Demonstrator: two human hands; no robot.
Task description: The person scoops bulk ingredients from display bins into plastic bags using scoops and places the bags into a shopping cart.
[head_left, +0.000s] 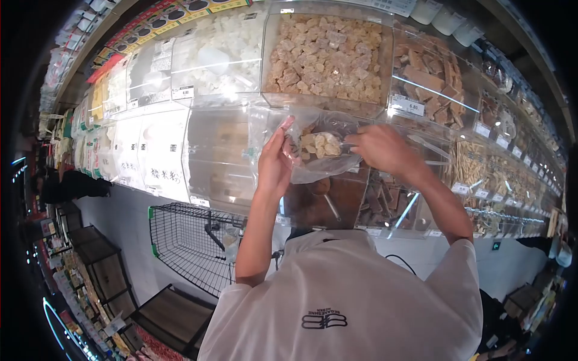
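Observation:
My left hand (pixel 278 157) is closed on the edge of a clear plastic bag (pixel 262 129) and holds its mouth spread. My right hand (pixel 385 149) is closed, slightly blurred, at the right of the bag. It grips what looks like a scoop, mostly hidden by the fingers and the lumps. Pale yellow lumps of rock sugar (pixel 322 145) lie heaped just ahead of its fingertips, at the bag's mouth. Directly beyond the hands stands a clear bin of amber sugar lumps (pixel 328 57). Below the bag, a bin of brown powder (pixel 307 201) holds another scoop (pixel 332 207).
A bin of white pieces with a white scoop (pixel 217 63) stands to the left. Brown sugar slabs (pixel 421 75) fill a bin at the right. A wire shopping cart (pixel 186 240) is by my left side. A person in dark clothes (pixel 75 183) is far left.

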